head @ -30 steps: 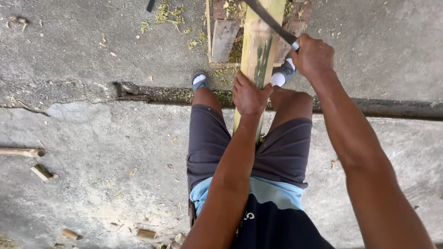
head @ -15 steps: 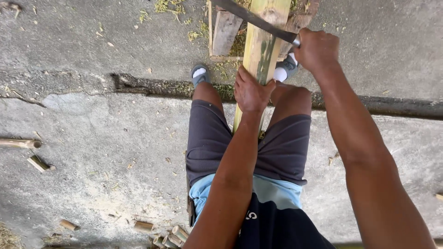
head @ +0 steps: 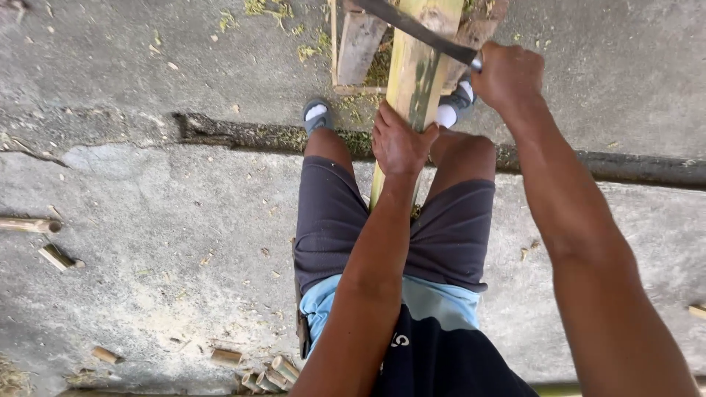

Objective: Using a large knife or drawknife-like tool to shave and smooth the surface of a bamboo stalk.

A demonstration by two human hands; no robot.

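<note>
Blade [head: 412, 28] lowered across bamboo pole [head: 419, 66], hands grasping handle and pole, offcuts [head: 261, 376] behind.

A rough grey concrete floor [head: 147, 184] lies in even daylight. A dark, mossy crack-like gutter [head: 235, 132] runs straight across it. Beyond the gutter lie scattered yellow-green shavings [head: 268, 9] and a weathered brown wooden frame [head: 358, 45]. On the near side of the gutter, short cut pale bamboo offcuts [head: 55, 256] lie far from it, with more bamboo stubs [head: 266, 373] clustered at the bottom edge.
</note>
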